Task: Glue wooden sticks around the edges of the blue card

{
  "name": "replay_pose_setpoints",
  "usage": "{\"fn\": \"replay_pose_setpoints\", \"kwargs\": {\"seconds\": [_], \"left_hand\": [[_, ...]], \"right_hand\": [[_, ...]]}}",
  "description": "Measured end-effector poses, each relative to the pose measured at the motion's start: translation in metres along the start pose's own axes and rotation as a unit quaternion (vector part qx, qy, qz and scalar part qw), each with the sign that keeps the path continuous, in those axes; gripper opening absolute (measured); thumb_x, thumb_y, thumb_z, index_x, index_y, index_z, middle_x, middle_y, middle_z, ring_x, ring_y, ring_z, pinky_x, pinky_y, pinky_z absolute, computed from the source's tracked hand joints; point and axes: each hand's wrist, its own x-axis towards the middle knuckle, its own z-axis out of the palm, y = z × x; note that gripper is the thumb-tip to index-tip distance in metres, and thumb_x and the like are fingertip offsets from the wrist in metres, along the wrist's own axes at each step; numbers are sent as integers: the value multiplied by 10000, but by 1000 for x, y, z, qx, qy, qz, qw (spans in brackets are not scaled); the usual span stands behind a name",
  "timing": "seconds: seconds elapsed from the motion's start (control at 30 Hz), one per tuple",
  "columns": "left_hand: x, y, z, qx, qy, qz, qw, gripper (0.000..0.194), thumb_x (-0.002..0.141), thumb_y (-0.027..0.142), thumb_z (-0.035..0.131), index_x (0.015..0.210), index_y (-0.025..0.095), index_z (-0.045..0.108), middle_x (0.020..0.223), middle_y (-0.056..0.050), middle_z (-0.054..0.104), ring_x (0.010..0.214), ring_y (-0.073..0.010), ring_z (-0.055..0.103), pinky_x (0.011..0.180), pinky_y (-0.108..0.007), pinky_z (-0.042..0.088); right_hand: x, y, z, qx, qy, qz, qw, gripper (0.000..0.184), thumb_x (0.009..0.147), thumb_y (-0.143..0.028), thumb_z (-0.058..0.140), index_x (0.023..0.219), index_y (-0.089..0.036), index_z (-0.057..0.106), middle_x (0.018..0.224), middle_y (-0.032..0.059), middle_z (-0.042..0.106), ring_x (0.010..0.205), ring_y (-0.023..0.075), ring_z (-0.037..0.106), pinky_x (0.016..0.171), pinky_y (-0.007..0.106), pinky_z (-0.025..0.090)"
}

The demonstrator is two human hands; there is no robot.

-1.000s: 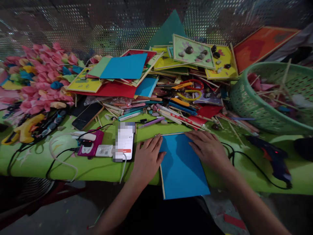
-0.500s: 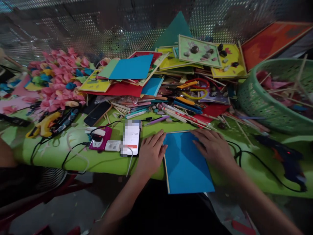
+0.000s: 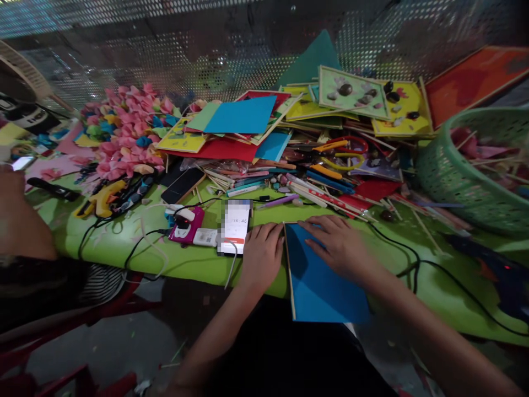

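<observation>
A blue card [image 3: 326, 292] lies at the table's front edge, its lower part reaching past the edge. A thin pale wooden stick [image 3: 290, 281] runs down its left side, and another strip shows partly along the top. My left hand [image 3: 262, 256] rests at the card's upper left corner, fingers stretched out close together by the stick. My right hand [image 3: 341, 242] lies across the top edge, its fingers flat and pointing toward that same corner. Part of the top strip is hidden beneath the right fingers.
A lit phone [image 3: 235, 229] and a pink power strip [image 3: 185, 226] are left of the card. A glue gun [image 3: 491, 270] with a black cord lies right, below a green basket [image 3: 463, 182]. Scissors [image 3: 343, 154], sticks and framed cards pile up behind. Another person's arm [image 3: 27, 220] is far left.
My right hand has slid left along the card's top edge, closer to my left hand. The camera view has shifted slightly left, so the scene appears further right.
</observation>
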Motion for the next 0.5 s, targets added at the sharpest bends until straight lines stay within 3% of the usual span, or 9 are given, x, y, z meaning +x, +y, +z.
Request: {"fn": "replay_pose_setpoints", "kwargs": {"seconds": [0.5], "left_hand": [[2, 2, -4, -2, -22, -16, 1000, 352, 1072, 252, 454, 1385, 208, 608, 1282, -82, 683, 1152, -261, 592, 944, -434, 472]], "right_hand": [[8, -9, 15, -6, -24, 12, 1000, 406, 1029, -296, 533, 1419, -219, 613, 1296, 129, 700, 1162, 322, 626, 929, 480, 508]]}}
